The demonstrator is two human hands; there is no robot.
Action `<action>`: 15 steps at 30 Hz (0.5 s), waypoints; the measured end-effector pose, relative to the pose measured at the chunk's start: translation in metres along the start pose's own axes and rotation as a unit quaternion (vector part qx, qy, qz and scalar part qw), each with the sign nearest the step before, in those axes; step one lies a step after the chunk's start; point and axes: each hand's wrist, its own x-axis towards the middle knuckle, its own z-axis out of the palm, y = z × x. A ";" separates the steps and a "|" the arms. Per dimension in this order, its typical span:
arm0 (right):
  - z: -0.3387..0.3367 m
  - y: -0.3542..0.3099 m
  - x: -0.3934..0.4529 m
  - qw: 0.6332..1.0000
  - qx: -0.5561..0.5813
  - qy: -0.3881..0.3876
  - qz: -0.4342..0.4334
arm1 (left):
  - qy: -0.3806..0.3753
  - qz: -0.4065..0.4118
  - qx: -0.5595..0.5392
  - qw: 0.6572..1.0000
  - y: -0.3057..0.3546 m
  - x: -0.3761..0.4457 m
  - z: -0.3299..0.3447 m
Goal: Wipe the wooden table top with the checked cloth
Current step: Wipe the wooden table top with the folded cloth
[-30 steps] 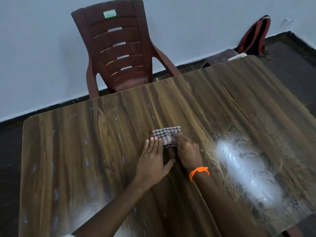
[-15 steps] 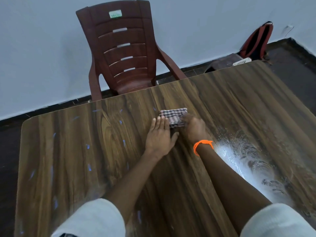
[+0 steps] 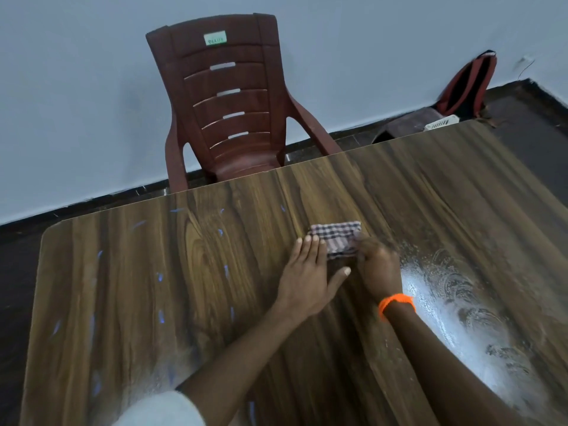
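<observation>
Blue flecks dot the counter [image 3: 101,302] on its left part, so wiping there looks undone. The left hand [image 3: 307,281] presses flat, fingers straight, on the folded cloth [image 3: 336,238] mid-counter, long axis left-right. The right hand [image 3: 376,265] pinches its right edge; white smears at right remain.
</observation>
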 end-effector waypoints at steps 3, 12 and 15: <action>0.004 -0.015 0.048 1.000 -0.008 0.008 -0.004 | 0.008 -0.010 0.037 0.999 -0.016 0.041 -0.011; 0.047 -0.076 0.087 0.994 -0.001 -0.094 -0.058 | 0.040 -0.089 0.044 0.994 -0.084 0.031 -0.026; 0.041 -0.060 0.062 0.992 0.030 -0.088 -0.091 | 0.035 -0.074 0.047 0.996 -0.075 0.000 -0.018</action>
